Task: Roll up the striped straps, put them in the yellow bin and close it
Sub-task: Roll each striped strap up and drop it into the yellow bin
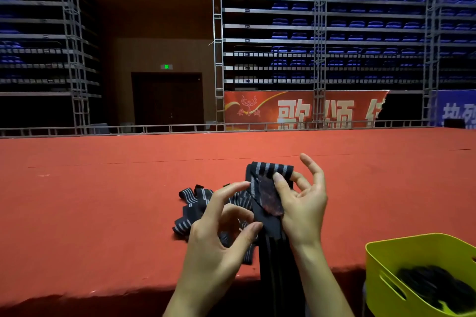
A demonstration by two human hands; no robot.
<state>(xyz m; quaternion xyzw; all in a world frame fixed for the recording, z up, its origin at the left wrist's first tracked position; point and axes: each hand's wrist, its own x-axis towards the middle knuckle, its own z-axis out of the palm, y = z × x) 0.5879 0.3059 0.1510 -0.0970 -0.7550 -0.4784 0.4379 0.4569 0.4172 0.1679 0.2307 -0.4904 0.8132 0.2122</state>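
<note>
On the red stage floor [103, 201] a yellow bin [381, 260] stood open beside loose striped straps [193, 203]. The right hand [301, 208] pinched one limp, light strap [268, 188] under its thumb; the left hand [221, 229] hovered, fingers loosely curled, empty. It looked best gripped at its folded end.

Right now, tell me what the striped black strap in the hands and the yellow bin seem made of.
Striped black strap: apparently woven elastic fabric, matte; it folds limply, and its reddish patch looks fuzzy. Yellow bin: probably moulded plastic, smooth; rigid wall with cut-out handle.
</note>
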